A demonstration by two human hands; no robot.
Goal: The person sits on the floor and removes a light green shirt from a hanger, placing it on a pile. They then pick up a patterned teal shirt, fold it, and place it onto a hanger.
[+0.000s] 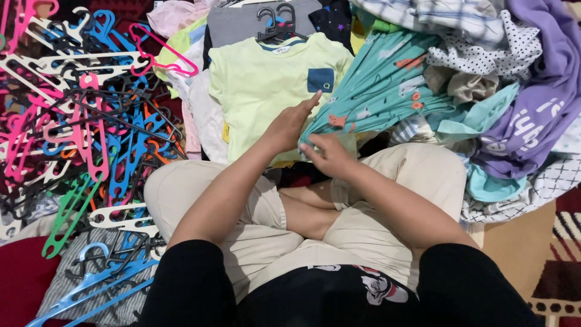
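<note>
A patterned rug [560, 260] in dark red, cream and black is covering the floor at the lower right, with a plain tan band running beside it. A deep red cloth surface [21, 281] is showing at the lower left, and a grey striped fabric [91, 284] is lying next to it. Soft, even indoor light is falling across everything, casting only faint shadows.

packages: none | signs: none | screens: none | labels: one, small white neck label [280, 49] inside the collar of the pale yellow-green T-shirt [266, 91], far centre, just below the dark hanger hooks [275, 21]; rectangular, print too small to make out
</note>
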